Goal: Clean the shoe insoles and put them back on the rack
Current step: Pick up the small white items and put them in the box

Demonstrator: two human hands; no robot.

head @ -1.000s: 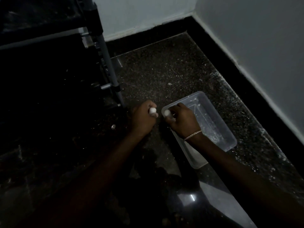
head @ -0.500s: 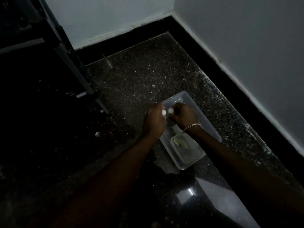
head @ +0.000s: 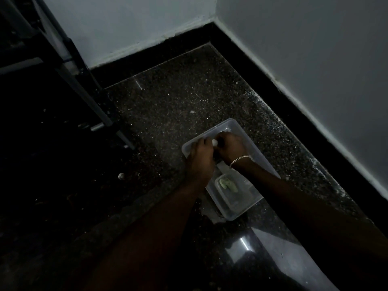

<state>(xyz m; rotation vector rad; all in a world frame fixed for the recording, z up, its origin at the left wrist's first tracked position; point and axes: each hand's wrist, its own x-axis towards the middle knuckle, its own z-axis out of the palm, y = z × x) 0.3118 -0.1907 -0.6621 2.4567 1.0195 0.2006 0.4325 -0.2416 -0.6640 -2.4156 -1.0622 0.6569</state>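
Listing what we find over the clear tub (head: 241,214) on the floor (head: 178,97), near the room's corner.

- Left hand (head: 200,156): fingers curled, closed on a small white object (head: 214,142).
- Right hand (head: 231,146), bracelet (head: 240,159) at the wrist: fingers curled onto the same white object, the two hands touching. We cannot tell what it is in this dim light.
- Insoles: none we can make out; one may be hidden under the hands.
- Tub contents: a pale green lump (head: 227,183) at the near end.
- Rack (head: 90,101): dark frame, upper left, well apart from the tub.
- Step, as we judge it: readying cleaning material at the tub.
- Next move calls for an insole brought within reach and firm rubbing.
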